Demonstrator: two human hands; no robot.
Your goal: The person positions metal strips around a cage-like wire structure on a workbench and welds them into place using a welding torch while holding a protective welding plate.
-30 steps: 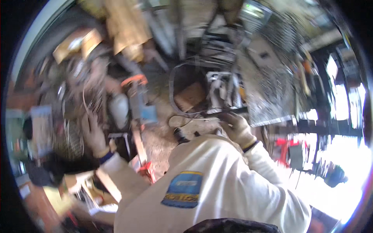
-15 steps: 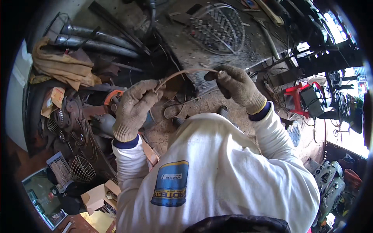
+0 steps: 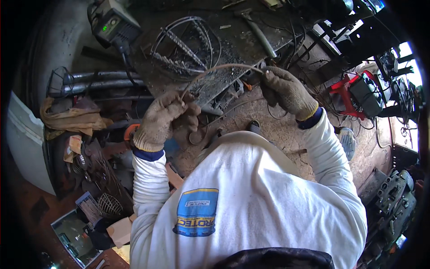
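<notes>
A thin brown metal rod, bent into a shallow arch, spans the gap between my two hands. Both wear dirty knitted work gloves. My left hand pinches the rod's left end, with the other fingers curled. On the right end, my right hand is closed, its thumb and fingers pressed round the tip. The rod is held in the air in front of my body. Beyond it, on a dark workbench, lies a round metal wire frame with ribbed bars across it.
A hammer lies on the bench. At the far left are a machine with a green display, metal pipes and a tan cloth. To the right stand a red stool and a metal engine part.
The view has turned, bringing the machine at far left into sight. My hands, still holding the rod, sit slightly higher and farther right in the picture, a little wider apart.
</notes>
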